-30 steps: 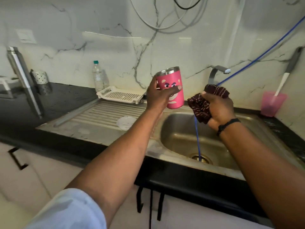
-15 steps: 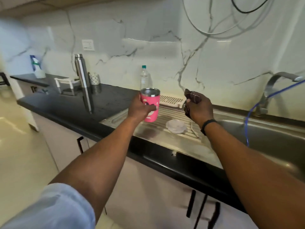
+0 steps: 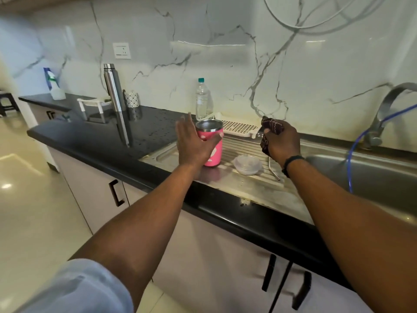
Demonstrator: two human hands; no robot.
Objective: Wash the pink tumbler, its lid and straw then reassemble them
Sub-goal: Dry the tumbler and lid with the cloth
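On drainboard (image 3: 243, 184), lid (image 3: 247, 164), straw (image 3: 273, 170) beside tumbler (image 3: 213, 152)

The steel draining board (image 3: 255, 186) carries the pink tumbler (image 3: 214, 152) upright, a clear lid (image 3: 248, 164), a metal straw (image 3: 273, 171) and a white perforated tray (image 3: 239, 127). The black counter (image 3: 108, 141) carries a steel flask (image 3: 114, 91) and a plastic water bottle (image 3: 201, 100).
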